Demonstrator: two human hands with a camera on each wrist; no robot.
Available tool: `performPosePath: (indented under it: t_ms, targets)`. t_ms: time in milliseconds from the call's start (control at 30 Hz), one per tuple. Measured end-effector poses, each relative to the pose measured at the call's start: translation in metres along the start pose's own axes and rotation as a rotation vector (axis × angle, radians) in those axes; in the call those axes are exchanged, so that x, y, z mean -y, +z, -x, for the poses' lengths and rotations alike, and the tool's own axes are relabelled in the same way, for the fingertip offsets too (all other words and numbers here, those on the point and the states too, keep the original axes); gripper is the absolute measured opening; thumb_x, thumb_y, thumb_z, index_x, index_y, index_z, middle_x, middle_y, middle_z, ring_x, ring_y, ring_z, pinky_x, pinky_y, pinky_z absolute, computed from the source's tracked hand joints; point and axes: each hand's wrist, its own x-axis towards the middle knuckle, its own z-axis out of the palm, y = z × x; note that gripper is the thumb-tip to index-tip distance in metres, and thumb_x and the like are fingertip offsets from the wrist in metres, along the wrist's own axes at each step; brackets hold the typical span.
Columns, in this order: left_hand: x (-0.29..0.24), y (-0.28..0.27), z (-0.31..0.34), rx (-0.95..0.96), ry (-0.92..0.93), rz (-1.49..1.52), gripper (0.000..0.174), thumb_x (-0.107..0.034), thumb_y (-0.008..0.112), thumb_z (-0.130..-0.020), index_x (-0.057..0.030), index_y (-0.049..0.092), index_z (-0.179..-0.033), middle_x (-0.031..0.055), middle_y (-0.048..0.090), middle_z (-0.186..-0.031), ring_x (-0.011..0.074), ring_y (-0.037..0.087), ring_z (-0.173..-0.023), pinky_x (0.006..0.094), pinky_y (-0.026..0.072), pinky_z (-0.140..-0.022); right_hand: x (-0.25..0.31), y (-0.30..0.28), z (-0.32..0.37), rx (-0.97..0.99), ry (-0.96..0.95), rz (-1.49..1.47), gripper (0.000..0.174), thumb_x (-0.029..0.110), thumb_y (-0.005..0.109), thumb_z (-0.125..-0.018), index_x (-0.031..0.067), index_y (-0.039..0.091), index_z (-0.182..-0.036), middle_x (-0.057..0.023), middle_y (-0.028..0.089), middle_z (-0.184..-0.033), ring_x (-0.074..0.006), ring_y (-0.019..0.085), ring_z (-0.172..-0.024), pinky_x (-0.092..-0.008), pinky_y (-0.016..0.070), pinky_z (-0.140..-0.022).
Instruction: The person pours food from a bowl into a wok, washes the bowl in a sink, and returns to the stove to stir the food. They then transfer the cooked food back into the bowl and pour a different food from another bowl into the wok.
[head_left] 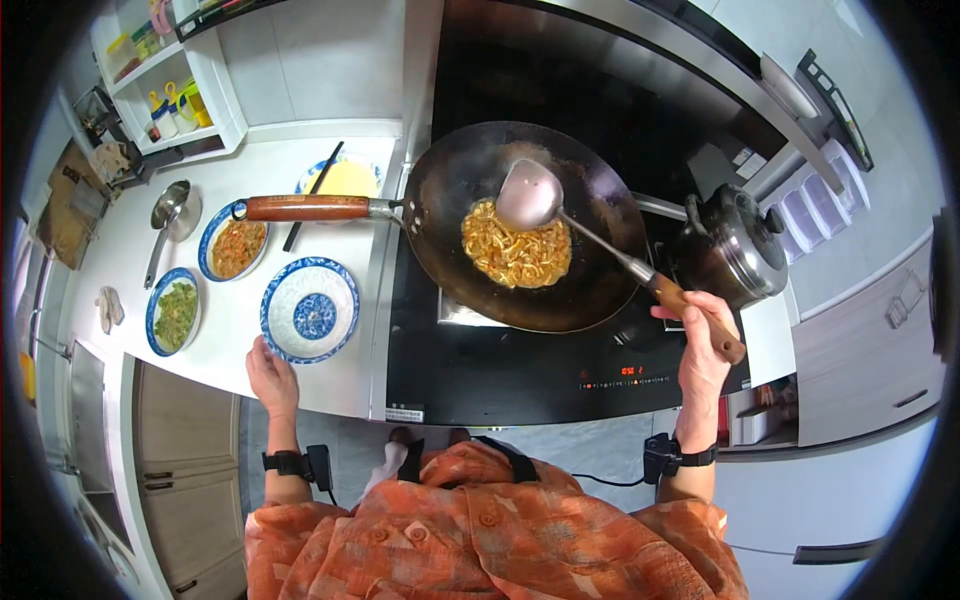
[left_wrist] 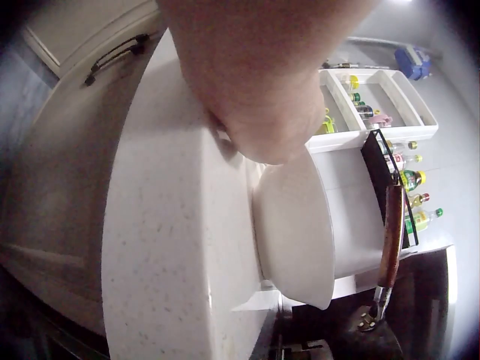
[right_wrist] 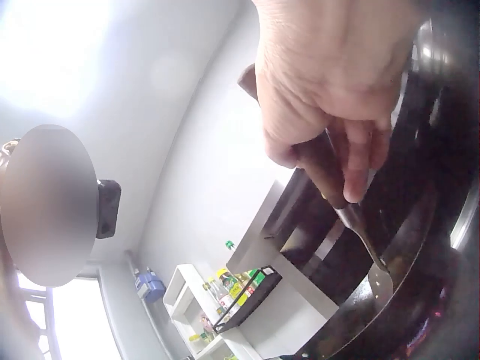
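right hand (head_left: 704, 356) wraps the spatula (head_left: 530, 194)'s wooden handle (head_left: 728, 344), best hold, likely stiff and light, blade at food (head_left: 515, 255)'s 12 o'clock; left hand (head_left: 273, 382) at bowl (head_left: 315, 314)'s 7 o'clock rim, can't tell if pinching, probably slick, chippable

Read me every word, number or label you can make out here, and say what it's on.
"1050 2", as best I can tell: glowing red digits on the stove's display.
Too small or blurred to read: the control marks below it, the corner sticker, the labels under the hood, and those on the bottles.
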Motion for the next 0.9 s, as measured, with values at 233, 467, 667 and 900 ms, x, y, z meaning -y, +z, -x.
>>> performPosePath:
  t_ms: [233, 467, 667, 900]
  targets:
    - [0.001, -0.001, 0.000, 0.001, 0.014, -0.017, 0.035, -0.003, 0.048, -0.078, -0.0023, 0.049, -0.113, 0.0114, 0.050, -0.089, 0.0252, 0.050, -0.078, 0.0351, 0.0420, -0.071, -0.002, -0.009, -0.005, 0.010, 0.007, 0.084, 0.017, 0.010, 0.061, -0.083, -0.0007, 0.059, -0.095, -0.0116, 0.062, -0.090, -0.0227, 0.065, -0.076, -0.0258, 0.0487, -0.069]
    - [0.005, 0.001, -0.001, -0.015, 0.013, -0.017, 0.033, -0.003, 0.048, -0.078, -0.0027, 0.049, -0.112, 0.0113, 0.050, -0.089, 0.0254, 0.050, -0.078, 0.0347, 0.0420, -0.071, -0.024, 0.000, -0.019, -0.009, -0.018, 0.067, 0.018, 0.007, 0.060, -0.083, -0.0014, 0.057, -0.098, -0.0124, 0.062, -0.091, -0.0216, 0.064, -0.078, -0.0269, 0.0489, -0.073]
    - [0.000, -0.002, 0.000, 0.004, 0.010, -0.036, 0.032, -0.004, 0.047, -0.079, -0.0035, 0.050, -0.111, 0.0113, 0.050, -0.089, 0.0254, 0.050, -0.077, 0.0345, 0.0419, -0.070, -0.002, -0.009, -0.009, 0.065, -0.001, 0.088, 0.018, 0.010, 0.062, -0.082, -0.0008, 0.058, -0.096, -0.0127, 0.062, -0.091, -0.0228, 0.064, -0.077, -0.0269, 0.0489, -0.072]
    - [0.005, 0.000, -0.001, -0.010, 0.010, -0.033, 0.033, -0.003, 0.048, -0.078, -0.0026, 0.049, -0.112, 0.0116, 0.051, -0.091, 0.0257, 0.051, -0.079, 0.0344, 0.0426, -0.073, 0.001, -0.008, -0.003, 0.085, 0.042, 0.033, 0.018, 0.011, 0.062, -0.082, 0.0003, 0.058, -0.096, -0.0117, 0.063, -0.090, -0.0217, 0.064, -0.078, -0.0243, 0.0464, -0.069]
